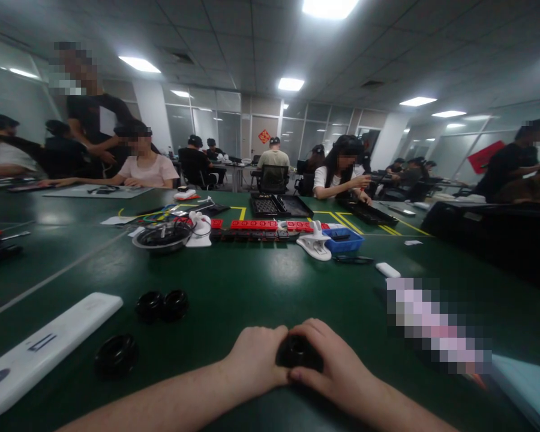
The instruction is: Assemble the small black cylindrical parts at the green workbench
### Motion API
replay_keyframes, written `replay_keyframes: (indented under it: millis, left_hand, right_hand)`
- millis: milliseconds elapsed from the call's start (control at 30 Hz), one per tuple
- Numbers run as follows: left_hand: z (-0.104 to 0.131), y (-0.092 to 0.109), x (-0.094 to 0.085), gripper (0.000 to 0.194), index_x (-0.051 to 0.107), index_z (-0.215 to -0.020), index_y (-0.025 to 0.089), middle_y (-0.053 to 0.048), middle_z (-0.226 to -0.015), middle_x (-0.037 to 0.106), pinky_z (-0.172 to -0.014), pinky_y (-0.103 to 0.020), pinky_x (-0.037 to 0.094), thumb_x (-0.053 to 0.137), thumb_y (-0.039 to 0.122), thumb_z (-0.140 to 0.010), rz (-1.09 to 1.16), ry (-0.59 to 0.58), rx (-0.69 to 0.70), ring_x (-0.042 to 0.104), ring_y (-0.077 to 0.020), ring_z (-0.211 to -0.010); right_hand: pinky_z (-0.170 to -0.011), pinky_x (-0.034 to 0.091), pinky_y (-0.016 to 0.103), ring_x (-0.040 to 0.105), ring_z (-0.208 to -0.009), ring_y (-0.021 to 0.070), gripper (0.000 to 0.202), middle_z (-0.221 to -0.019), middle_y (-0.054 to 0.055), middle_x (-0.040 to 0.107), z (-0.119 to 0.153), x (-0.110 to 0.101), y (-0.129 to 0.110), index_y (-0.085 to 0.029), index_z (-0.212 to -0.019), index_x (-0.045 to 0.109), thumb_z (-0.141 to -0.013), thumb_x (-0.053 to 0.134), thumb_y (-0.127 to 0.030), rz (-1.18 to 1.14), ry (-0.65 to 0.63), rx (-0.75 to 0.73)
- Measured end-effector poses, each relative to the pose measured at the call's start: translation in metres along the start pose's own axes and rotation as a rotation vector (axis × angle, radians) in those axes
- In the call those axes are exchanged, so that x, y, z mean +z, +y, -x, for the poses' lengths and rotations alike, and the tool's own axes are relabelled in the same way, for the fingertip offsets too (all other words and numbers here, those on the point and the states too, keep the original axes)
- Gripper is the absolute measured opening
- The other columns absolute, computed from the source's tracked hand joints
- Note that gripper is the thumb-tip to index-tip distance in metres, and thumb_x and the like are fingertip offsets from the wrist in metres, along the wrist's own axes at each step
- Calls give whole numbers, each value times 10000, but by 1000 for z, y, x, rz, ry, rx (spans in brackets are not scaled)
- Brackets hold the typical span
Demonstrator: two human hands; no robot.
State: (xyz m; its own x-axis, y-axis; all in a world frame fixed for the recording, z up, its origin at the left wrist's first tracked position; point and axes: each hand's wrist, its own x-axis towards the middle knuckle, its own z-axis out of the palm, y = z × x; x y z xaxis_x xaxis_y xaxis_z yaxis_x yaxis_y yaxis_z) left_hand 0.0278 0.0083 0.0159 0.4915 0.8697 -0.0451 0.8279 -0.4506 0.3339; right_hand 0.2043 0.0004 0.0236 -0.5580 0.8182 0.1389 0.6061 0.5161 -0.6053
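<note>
Low over the front of the green table, my left hand (257,355) and my right hand (344,373) close around a black wheel-like ring (298,354) with a hole in its middle. The left thumb and fingers press its left side, while the right fingers wrap over its far edge and right side. Three similar pieces lie to the left: a black ring (116,355) by itself, and farther back a black ring (150,306) touching another black ring (176,305). The underside of the held ring is hidden.
A long white device (58,345) lies at left. Across the table stand a metal bowl (146,245) with cables, white clamp-like stands (315,243), red blocks (254,224) and a blue bin (344,241). A blurred-out pinkish item lies at right. Co-workers sit beyond.
</note>
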Motion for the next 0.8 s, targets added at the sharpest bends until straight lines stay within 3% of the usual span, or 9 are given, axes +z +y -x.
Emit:
replay_keyframes:
  millis: [100, 233, 400, 600, 800]
  left_hand:
    - [0, 1, 1, 350, 571, -944, 215, -33, -830, 679, -617, -325, 501, 570, 469, -703, 5, 10, 16, 646, -272, -740]
    - [1, 1, 2, 375, 558, -995, 220, -34, -847, 677, -642, -328, 500, 573, 452, -702, 12, 19, -8, 642, -269, -761]
    - [0, 2, 2, 414, 557, -956, 206, -47, -852, 673, -644, -339, 499, 567, 524, -690, -23, -6, -31, 638, -280, -766]
    - [0, 4, 2, 345, 544, -954, 218, -28, -842, 667, -636, -318, 493, 553, 442, -691, -36, -19, -35, 639, -259, -750]
    - [1, 5, 3, 336, 544, -987, 226, -22, -837, 671, -639, -319, 492, 543, 393, -696, -17, -8, -30, 639, -256, -748]
  right_hand:
    - [-784, 444, 345, 537, -886, 207, 331, -952, 55, 573, -1, 3, 1, -196, -1013, 538, -698, 622, -138, -9, 20, -23]
    - [-858, 423, 347, 527, -962, 199, 439, -1038, 57, 569, 2, 0, -2, -209, -1109, 491, -700, 580, -77, -55, 7, -62]
    - [-933, 374, 383, 464, -1073, 232, 522, -1169, 92, 500, 2, 2, -2, -191, -1174, 436, -701, 657, -220, -54, 40, -80]
    - [-780, 443, 356, 531, -878, 216, 285, -934, 60, 571, -1, 10, 0, -178, -959, 551, -690, 644, -172, 20, 81, -6]
    - [-819, 428, 343, 529, -914, 197, 356, -986, 53, 581, 4, 5, -3, -202, -1045, 514, -710, 571, -96, -41, 87, -121]
